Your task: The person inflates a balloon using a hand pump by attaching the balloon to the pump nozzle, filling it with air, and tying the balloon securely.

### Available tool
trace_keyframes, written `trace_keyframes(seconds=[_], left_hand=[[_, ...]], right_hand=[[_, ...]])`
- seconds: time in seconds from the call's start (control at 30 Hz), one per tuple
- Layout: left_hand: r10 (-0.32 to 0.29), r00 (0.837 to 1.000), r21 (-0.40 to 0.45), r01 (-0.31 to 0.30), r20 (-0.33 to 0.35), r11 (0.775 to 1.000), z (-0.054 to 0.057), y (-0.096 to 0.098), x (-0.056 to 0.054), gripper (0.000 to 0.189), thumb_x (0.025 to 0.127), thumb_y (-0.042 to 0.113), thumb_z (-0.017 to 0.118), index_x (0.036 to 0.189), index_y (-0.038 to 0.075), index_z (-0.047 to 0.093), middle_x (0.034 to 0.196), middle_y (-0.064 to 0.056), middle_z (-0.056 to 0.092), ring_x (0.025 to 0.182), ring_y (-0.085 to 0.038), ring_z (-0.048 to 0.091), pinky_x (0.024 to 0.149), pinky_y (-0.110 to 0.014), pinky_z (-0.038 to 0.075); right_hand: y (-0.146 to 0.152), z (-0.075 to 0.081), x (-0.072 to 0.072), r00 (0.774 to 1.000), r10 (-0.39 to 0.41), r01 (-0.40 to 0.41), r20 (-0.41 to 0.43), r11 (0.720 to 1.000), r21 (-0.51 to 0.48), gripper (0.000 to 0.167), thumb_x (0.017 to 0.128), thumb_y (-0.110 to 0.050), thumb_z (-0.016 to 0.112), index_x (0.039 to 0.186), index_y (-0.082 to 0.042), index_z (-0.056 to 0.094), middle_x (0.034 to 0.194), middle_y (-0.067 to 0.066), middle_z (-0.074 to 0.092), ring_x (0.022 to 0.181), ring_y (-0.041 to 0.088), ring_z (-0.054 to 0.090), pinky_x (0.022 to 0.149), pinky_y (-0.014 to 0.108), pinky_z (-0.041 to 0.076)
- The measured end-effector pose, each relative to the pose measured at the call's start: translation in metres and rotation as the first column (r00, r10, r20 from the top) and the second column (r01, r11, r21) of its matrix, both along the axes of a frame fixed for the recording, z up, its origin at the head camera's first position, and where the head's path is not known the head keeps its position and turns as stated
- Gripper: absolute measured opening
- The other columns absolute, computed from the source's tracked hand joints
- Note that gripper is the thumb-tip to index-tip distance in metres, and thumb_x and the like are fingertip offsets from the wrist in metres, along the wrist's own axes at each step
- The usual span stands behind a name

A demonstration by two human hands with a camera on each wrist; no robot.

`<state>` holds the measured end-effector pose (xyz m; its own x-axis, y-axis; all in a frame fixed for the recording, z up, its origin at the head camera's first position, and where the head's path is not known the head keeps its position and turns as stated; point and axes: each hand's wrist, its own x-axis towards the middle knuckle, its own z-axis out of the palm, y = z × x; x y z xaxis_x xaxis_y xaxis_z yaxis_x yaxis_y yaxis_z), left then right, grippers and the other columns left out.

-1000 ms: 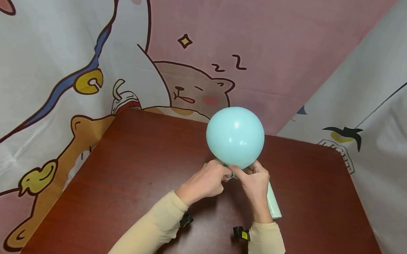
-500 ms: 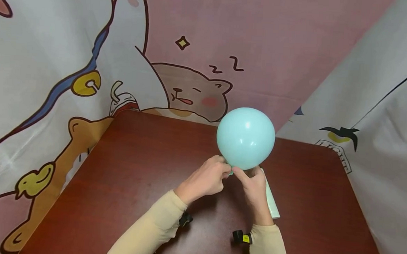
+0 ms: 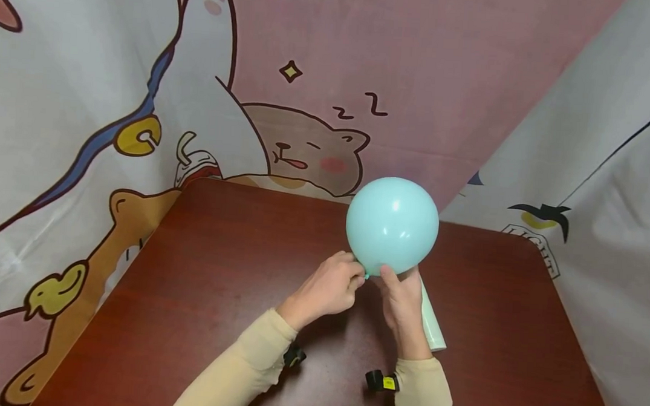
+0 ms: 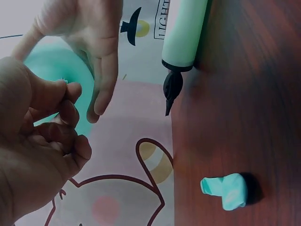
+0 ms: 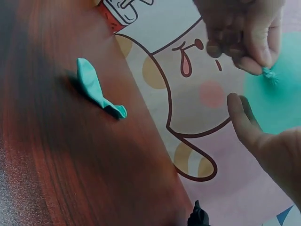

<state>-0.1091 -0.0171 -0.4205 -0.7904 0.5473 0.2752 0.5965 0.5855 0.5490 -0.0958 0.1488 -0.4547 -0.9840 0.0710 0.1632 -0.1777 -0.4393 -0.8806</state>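
A round, inflated mint-green balloon (image 3: 392, 224) is held above the table's far side. My left hand (image 3: 328, 288) pinches its tail between thumb and fingertips, and the twisted knot (image 5: 271, 76) peeks out there in the right wrist view. Under the balloon's right side, my right hand (image 3: 404, 309) supports it with its fingers straight, as the left wrist view shows of that hand (image 4: 96, 47). The fingers behind the balloon are hidden in the head view.
On the dark red-brown table (image 3: 219, 253) lies a pale green balloon pump (image 4: 186, 37) with a black nozzle, right of my right hand. A limp, uninflated mint balloon (image 5: 96, 89) also lies on the table. A cartoon-printed cloth (image 3: 445, 63) hangs behind the table.
The balloon has shifted right. My right fingers have let go of the neck and opened out under the balloon, while my left hand keeps pinching the tail, where a knot now shows.
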Motion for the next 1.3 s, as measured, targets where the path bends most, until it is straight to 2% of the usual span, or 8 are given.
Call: trace_keyframes(seconds=[0.13,0.37,0.53,0.67,0.77,0.93,1.1,1.3], left_hand=[[0.011,1.000,0.006,-0.011,0.001,1.000,-0.004,0.001,0.001,0.031,0.102,0.011,0.064,0.072,0.016,0.057,0.078,0.003,0.049,0.078,-0.016,0.047,0.070,-0.028,0.041],[0.037,0.999,0.077,-0.036,-0.020,0.996,-0.013,0.005,0.001,0.024,0.100,0.014,0.067,0.077,0.015,0.063,0.079,0.004,0.052,0.078,-0.015,0.050,0.069,-0.028,0.043],[0.027,0.999,0.125,-0.024,-0.023,0.992,-0.020,0.006,0.001,0.017,0.101,0.015,0.067,0.084,0.014,0.069,0.080,0.003,0.057,0.077,-0.015,0.053,0.070,-0.030,0.046],[0.025,1.000,0.121,-0.024,-0.003,0.992,-0.025,0.003,0.000,0.007,0.100,0.020,0.070,0.100,0.014,0.075,0.093,0.001,0.068,0.087,-0.017,0.061,0.077,-0.033,0.053],[0.052,0.999,0.099,-0.053,0.016,0.994,-0.027,-0.002,-0.002,0.019,0.099,0.023,0.071,0.115,0.013,0.075,0.108,-0.003,0.072,0.101,-0.021,0.064,0.086,-0.038,0.056],[0.110,0.994,0.056,-0.111,0.028,0.992,-0.030,-0.015,-0.006,0.036,0.100,0.030,0.070,0.127,0.006,0.069,0.120,-0.010,0.068,0.112,-0.028,0.063,0.093,-0.046,0.056],[0.149,0.989,0.031,-0.149,0.017,0.988,-0.033,-0.030,-0.011,0.046,0.100,0.034,0.069,0.136,0.006,0.063,0.130,-0.011,0.064,0.119,-0.031,0.060,0.101,-0.048,0.051],[0.186,0.983,0.012,-0.186,0.004,0.983,-0.037,-0.049,-0.016,0.051,0.101,0.037,0.068,0.142,0.008,0.059,0.138,-0.009,0.060,0.127,-0.029,0.055,0.108,-0.049,0.045]], right_hand=[[0.001,0.002,0.000,1.000,-0.011,0.011,0.001,0.998,-0.063,0.091,0.091,-0.034,0.080,0.160,-0.018,0.022,0.152,0.016,0.037,0.128,0.029,0.057,0.093,0.039,0.058],[0.003,0.005,0.001,0.998,-0.048,0.050,0.038,0.997,-0.057,0.081,0.096,-0.018,0.070,0.161,-0.020,0.022,0.154,0.014,0.035,0.133,0.030,0.053,0.095,0.038,0.057],[0.005,0.005,0.000,0.997,-0.064,0.065,0.049,0.998,-0.015,0.079,0.096,-0.015,0.069,0.160,-0.018,0.023,0.152,0.014,0.037,0.132,0.029,0.053,0.096,0.036,0.057],[0.009,0.005,0.000,0.995,-0.073,0.070,0.066,0.996,0.051,0.080,0.095,-0.012,0.067,0.161,-0.020,0.023,0.152,0.013,0.038,0.131,0.028,0.054,0.097,0.034,0.056],[0.016,0.005,0.000,0.993,-0.085,0.074,0.087,0.990,0.123,0.082,0.094,-0.010,0.067,0.162,-0.021,0.023,0.152,0.012,0.040,0.130,0.027,0.055,0.096,0.032,0.056],[0.030,0.005,-0.001,0.989,-0.103,0.080,0.109,0.976,0.203,0.083,0.093,-0.004,0.066,0.162,-0.024,0.024,0.152,0.008,0.041,0.132,0.027,0.052,0.096,0.029,0.055],[0.046,0.009,-0.002,0.979,-0.146,0.099,0.143,0.951,0.293,0.085,0.093,-0.001,0.066,0.162,-0.024,0.023,0.153,0.006,0.039,0.136,0.025,0.046,0.097,0.024,0.051],[0.068,0.011,-0.004,0.958,-0.219,0.115,0.187,0.885,0.452,0.089,0.092,-0.004,0.072,0.163,-0.025,0.022,0.155,0.007,0.037,0.139,0.025,0.042,0.094,0.017,0.047]])
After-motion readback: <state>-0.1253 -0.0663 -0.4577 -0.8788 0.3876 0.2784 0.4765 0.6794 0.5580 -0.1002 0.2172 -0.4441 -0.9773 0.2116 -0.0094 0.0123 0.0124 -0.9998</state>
